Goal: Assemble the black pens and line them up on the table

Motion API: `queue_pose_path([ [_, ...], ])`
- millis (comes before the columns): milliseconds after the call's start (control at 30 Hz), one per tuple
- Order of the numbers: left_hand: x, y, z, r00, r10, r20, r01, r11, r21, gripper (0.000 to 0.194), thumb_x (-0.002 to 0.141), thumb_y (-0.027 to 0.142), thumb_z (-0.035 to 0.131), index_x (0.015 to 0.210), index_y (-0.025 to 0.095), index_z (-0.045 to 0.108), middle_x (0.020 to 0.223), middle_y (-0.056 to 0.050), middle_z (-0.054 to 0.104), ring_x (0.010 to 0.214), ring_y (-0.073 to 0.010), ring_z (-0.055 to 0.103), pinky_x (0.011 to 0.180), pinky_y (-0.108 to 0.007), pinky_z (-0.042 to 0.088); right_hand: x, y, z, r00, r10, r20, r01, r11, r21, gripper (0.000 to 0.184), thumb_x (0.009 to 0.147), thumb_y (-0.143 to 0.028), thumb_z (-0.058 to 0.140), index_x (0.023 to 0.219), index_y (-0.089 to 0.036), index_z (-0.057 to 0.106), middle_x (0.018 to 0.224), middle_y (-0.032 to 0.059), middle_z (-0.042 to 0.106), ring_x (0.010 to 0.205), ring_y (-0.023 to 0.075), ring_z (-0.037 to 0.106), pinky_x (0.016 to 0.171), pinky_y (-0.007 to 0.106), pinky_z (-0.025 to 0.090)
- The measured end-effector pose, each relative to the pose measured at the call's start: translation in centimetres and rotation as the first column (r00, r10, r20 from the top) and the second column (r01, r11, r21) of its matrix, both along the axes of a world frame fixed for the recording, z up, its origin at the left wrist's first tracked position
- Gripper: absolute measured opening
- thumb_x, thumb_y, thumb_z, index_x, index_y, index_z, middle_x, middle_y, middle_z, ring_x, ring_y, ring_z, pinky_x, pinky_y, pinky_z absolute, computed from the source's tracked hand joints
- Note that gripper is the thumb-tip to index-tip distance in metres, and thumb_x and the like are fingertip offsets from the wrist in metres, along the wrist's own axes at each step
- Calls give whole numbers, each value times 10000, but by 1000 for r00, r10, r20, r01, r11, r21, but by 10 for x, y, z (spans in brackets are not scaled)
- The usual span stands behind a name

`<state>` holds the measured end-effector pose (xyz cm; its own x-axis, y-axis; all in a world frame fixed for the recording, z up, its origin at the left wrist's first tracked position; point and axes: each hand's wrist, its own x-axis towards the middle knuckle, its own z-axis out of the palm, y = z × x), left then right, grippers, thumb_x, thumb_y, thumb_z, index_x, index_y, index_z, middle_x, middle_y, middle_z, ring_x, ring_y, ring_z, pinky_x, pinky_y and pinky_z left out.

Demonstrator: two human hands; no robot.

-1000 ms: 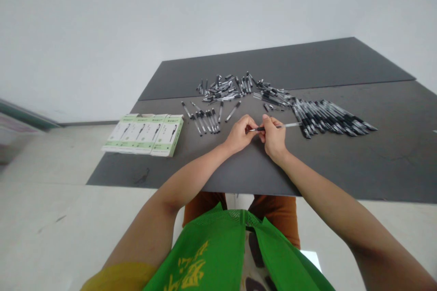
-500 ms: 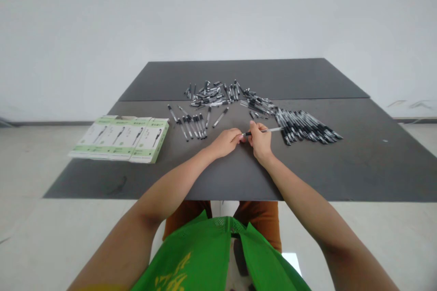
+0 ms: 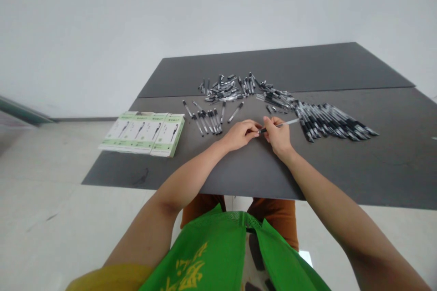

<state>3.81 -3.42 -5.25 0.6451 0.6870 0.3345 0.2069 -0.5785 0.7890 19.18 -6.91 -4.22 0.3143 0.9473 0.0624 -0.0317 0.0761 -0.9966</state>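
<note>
Both my hands are at the middle of the table, close together. A pen (image 3: 289,122) with a clear barrel and a black grip lies between them, its barrel slanting up to the right. My right hand (image 3: 278,137) is closed around the pen's black part. The fingertips of my left hand (image 3: 241,135) pinch the pen's dark left end; the small part there is mostly hidden by the fingers. Just right of my right hand lies a broad fanned row of black and clear pens (image 3: 327,120). Several pens (image 3: 209,120) lie beyond my left hand.
At the table's left edge lie several green and white pen boxes (image 3: 167,134). Farther back on the dark table (image 3: 239,177) is a loose heap of pen parts (image 3: 223,88), with another pile of pens (image 3: 276,96) beside it. A white wall stands behind.
The head view has turned and tilted slightly, so everything sits farther right. My hands still hold the pen between them; the left fingers look a little more raised and bent.
</note>
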Motion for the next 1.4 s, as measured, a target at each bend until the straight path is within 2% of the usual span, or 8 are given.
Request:
queue_pose_path([
  [133,2,-2,-9,977,185,109,-183,983,-28,616,645,461,855,1099,155,573,1466,-201,354,1074,-226,592,754,-329,555,2,2,-4,999,-10,40,9,1000,23,460,752,-515,705,535,-228,419,363,-65,426,295,58,322,303,201,206],
  [200,1,1,-10,980,173,97,-166,983,-73,694,700,541,794,1225,166,538,1511,-214,271,1065,-217,595,772,-341,557,2,2,-5,999,-7,40,6,1000,24,454,751,-522,703,542,-229,426,364,-68,421,290,63,325,300,205,209],
  [300,-2,4,-5,1000,15,12,-14,998,-62,432,940,517,511,1148,156,627,1405,-171,459,1101,-214,600,933,-383,516,2,1,-4,1000,-1,20,0,1000,26,454,760,-528,690,554,-233,414,366,-69,422,289,68,329,301,208,208],
  [400,-2,5,0,992,-67,-108,72,997,40,415,1013,384,373,902,155,701,1135,-114,655,1117,-211,605,1052,-383,438,1,0,-3,1000,-4,25,3,1000,23,458,764,-520,690,552,-229,406,372,-69,420,311,59,326,317,203,216],
  [667,0,1,1,1000,17,-5,-16,990,141,158,914,226,585,827,147,690,1194,-121,668,1079,-211,644,966,-356,493,0,1,-4,1000,9,-3,-9,1000,-5,494,728,-615,692,572,-224,435,396,-79,384,347,58,327,338,204,222],
  [867,-1,-3,1,992,126,-14,-118,959,256,147,907,255,610,838,154,692,1202,-108,624,976,-183,649,912,-353,519,0,2,-6,999,24,-24,-24,1000,1,523,713,-687,671,591,-223,463,410,-76,381,355,65,321,350,219,218],
  [1167,2,-8,3,894,443,66,-429,804,411,229,955,191,500,1112,189,667,1187,-79,597,995,-153,628,928,-313,525,1,5,0,984,-89,152,62,982,177,467,758,-585,687,587,-216,459,493,-58,419,478,84,343,473,241,293],
  [1400,-52,25,35,574,815,-80,-777,573,260,269,885,92,488,1057,164,681,1220,-105,624,1148,-228,597,1026,-380,462,12,-5,23,941,-231,246,163,950,266,403,829,-510,651,622,-207,484,574,-43,463,552,100,390,570,253,336],
])
